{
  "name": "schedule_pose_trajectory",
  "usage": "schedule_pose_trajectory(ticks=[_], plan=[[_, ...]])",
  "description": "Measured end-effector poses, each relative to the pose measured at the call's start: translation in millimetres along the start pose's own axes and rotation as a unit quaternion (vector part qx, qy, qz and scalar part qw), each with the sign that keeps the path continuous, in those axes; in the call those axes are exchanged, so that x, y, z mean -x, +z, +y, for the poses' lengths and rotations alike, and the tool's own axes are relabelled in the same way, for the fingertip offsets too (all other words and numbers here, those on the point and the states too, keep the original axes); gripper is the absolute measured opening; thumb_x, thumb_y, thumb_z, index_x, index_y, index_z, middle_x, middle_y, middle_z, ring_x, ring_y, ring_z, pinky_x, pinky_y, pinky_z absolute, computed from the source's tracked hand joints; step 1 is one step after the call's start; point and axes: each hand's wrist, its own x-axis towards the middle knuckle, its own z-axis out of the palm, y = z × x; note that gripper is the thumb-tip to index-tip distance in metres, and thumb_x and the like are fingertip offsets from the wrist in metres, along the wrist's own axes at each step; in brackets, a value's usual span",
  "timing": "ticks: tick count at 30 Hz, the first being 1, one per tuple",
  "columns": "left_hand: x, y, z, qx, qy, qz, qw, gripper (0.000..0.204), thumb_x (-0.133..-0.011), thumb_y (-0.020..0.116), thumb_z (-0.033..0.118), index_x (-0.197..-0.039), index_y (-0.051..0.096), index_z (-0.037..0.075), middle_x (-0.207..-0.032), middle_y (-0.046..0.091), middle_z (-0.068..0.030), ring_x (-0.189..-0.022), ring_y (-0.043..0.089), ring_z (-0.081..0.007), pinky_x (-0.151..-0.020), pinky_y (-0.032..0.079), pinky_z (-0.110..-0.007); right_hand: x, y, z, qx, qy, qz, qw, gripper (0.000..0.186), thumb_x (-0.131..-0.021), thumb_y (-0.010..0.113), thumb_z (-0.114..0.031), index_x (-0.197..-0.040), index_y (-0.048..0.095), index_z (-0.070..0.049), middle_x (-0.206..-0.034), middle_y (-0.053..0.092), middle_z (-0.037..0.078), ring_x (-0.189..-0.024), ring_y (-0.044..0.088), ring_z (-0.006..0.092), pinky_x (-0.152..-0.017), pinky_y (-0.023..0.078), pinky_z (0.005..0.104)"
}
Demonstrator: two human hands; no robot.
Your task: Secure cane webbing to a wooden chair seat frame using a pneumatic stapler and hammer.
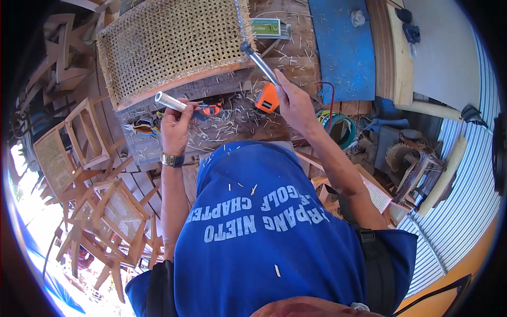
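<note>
A cane-webbed panel [174, 47] in a wooden frame lies on the workbench ahead of me. My left hand [177, 124] is closed round a silver metal tube [170, 100] with a hollow end, just off the panel's near edge. A dark bluish part shows beyond those fingers; I cannot make out whether it joins the tube. My right hand [294, 103] grips a hammer-like tool [262, 66] by its shiny metal shaft. Its dark rounded head is at the panel's right edge, and I cannot tell whether it touches.
Cane scraps litter the wooden workbench [232, 129]. On it are an orange tape measure [268, 99], a smaller orange tool [212, 109], pliers [143, 127] and a green box [265, 27]. A blue board [343, 53] lies at right. Wooden chair frames [113, 216] crowd the left.
</note>
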Motion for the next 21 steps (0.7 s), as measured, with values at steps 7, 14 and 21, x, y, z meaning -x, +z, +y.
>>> schedule_pose_trajectory(ticks=[7,14,21], plan=[[-36,12,25,0.004,0.066,-0.004,0.998,0.019,-0.098,0.059,0.009,-0.115,0.058,0.002,-0.108,0.069,-0.0091,-0.096,0.067,-0.0143,-0.085,0.052,-0.026,5,14,18,0.011,-0.034,0.027,0.999,0.040,-0.098,0.055,-0.011,-0.138,0.052,-0.007,-0.084,0.063,0.020,-0.065,0.060,0.0269,-0.065,0.050,0.0337],[-84,31,69,0.031,0.154,-0.028,0.987,0.019,-0.095,0.063,0.008,-0.113,0.063,0.002,-0.104,0.071,-0.0103,-0.095,0.068,-0.0166,-0.089,0.057,-0.032,13,-12,-8,-0.094,0.110,0.015,0.989,0.038,-0.102,0.051,-0.016,-0.139,0.053,-0.006,-0.078,0.058,0.002,-0.063,0.050,0.0082,-0.057,0.043,0.0240],[-127,72,51,-0.006,0.172,-0.099,0.980,0.025,-0.091,0.071,0.013,-0.114,0.065,0.005,-0.099,0.073,-0.0060,-0.091,0.068,-0.0124,-0.082,0.054,-0.027,10,-25,-25,-0.148,0.156,0.022,0.976,0.039,-0.102,0.053,-0.021,-0.139,0.053,-0.007,-0.077,0.057,0.004,-0.065,0.047,0.0089,-0.059,0.043,0.0255]])
